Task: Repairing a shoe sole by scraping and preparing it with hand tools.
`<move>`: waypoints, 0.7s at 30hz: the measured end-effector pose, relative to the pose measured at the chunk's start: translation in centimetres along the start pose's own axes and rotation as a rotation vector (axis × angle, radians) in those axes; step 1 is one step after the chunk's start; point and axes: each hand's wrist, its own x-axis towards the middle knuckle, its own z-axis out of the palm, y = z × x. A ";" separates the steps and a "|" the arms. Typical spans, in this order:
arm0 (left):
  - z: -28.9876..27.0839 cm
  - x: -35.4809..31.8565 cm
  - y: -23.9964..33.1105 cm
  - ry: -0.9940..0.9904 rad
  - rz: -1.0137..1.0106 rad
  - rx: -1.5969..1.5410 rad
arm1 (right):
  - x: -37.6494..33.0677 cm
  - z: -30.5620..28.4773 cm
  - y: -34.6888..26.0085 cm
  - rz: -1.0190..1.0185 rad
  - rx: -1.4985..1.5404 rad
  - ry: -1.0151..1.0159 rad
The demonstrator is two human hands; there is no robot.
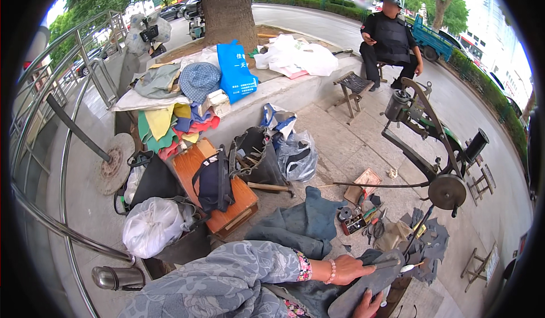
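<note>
A flat, dark grey, sole-shaped piece [363, 284] lies slanted over dark cloth in my lap. My left hand [343, 270], with a beaded bracelet at the wrist, is closed on its upper edge, the forefinger stretched along it. Lower down, my right hand [368, 305] grips its near edge; part of that hand is cut off by the frame. Just past the piece's far end is a small white-handled tool [407, 268]. Scraps of dark sheet material [434, 241] are piled beyond, beside a tan cloth pouch [393, 235].
Scissors [377, 227] and small tools lie by a box of small parts [355, 224]. A hand-cranked sewing machine [431, 130] stands at right. Bags and a wooden case [238, 204] are at left, near a steel flask [118, 278]. A person [392, 40] sits beyond a folding stool [353, 88].
</note>
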 end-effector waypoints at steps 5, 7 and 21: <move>0.0 -3.3 0.0 -0.022 0.013 -0.009 | 0.2 -0.2 -0.5 -0.001 0.036 -0.064; -0.7 -4.8 0.3 -0.066 0.045 0.020 | -0.1 -0.3 -1.6 0.036 0.054 -0.055; -0.5 -0.9 -0.4 0.017 0.051 -0.009 | -1.0 -0.2 -3.8 0.010 0.086 -0.073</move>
